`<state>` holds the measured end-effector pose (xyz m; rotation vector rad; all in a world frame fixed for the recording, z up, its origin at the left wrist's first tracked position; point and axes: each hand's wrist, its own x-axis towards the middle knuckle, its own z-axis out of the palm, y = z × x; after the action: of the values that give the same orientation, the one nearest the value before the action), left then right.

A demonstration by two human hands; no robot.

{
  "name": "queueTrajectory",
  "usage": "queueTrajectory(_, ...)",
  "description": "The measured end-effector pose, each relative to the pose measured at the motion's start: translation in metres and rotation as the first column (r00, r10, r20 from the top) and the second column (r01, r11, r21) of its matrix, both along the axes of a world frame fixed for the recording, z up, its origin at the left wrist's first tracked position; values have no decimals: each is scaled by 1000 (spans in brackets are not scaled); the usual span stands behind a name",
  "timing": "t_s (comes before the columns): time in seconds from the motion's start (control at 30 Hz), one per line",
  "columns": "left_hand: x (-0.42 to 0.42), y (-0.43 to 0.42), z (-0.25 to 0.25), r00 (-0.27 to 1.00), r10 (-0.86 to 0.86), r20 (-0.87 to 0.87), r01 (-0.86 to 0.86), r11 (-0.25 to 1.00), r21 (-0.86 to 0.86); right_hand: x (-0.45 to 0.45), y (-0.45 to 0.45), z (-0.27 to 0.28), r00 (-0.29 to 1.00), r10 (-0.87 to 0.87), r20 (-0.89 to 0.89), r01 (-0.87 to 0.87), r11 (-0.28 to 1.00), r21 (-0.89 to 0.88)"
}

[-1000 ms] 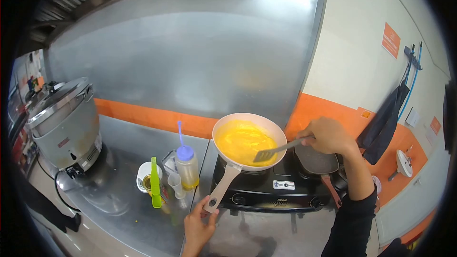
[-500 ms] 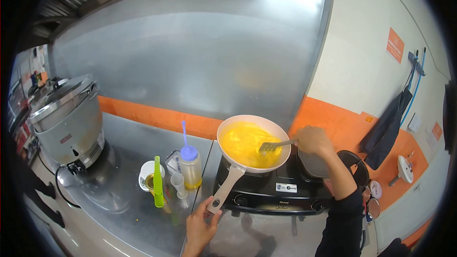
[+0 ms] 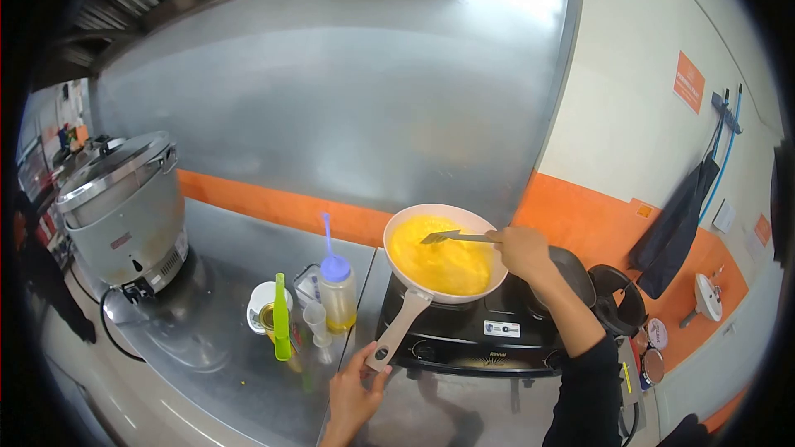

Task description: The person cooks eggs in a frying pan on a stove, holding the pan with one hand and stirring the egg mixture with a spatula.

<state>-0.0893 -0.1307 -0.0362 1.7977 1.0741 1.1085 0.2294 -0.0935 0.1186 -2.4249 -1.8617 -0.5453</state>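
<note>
A light-coloured frying pan [image 3: 499,275] sits on the black gas stove [image 3: 454,348], holding yellow beaten egg [image 3: 451,269] that looks partly liquid. The fingers of my left hand [image 3: 354,393] close around the end of the pan's beige handle. Above the pan's right rim, my right hand [image 3: 523,252] is wrapped around a grey slotted spatula [image 3: 451,237]. Its blade dips into the egg toward the back left of the pan. Part of the spatula's handle is hidden inside my right hand.
Left of the stove stand an oil squeeze bottle [image 3: 338,294] with a blue cap, a small clear cup [image 3: 316,320], a green-handled utensil [image 3: 281,319] and a white container [image 3: 259,302]. A large rice cooker [image 3: 124,219] is farther left. Dark pans [image 3: 619,298] stand at right.
My right hand has moved the spatula left and toward the back of the pan, stirring the egg. My left hand keeps its hold on the handle.
</note>
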Motion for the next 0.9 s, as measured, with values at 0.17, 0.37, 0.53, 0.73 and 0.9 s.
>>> queueTrajectory(0.17,3,-1,0,999,-10,51,10,1000,4,-12,-58,59,996,79,-31,-80,997,-19)
queueTrajectory(0.37,2,-2,4,999,-22,43,23,1000,-21,-24,-88,89,996,93,1,-91,976,-195)
queueTrajectory(0.53,1,-2,3,999,-19,30,18,1000,7,-27,-68,54,977,210,28,-199,954,-223)
queueTrajectory(0.73,2,-1,3,999,-13,34,12,1000,10,-43,-26,24,980,196,20,-190,967,-171)
queueTrajectory(0.9,3,-2,6,999,-5,34,5,1000,20,-37,22,-8,985,170,-28,-173,971,-168)
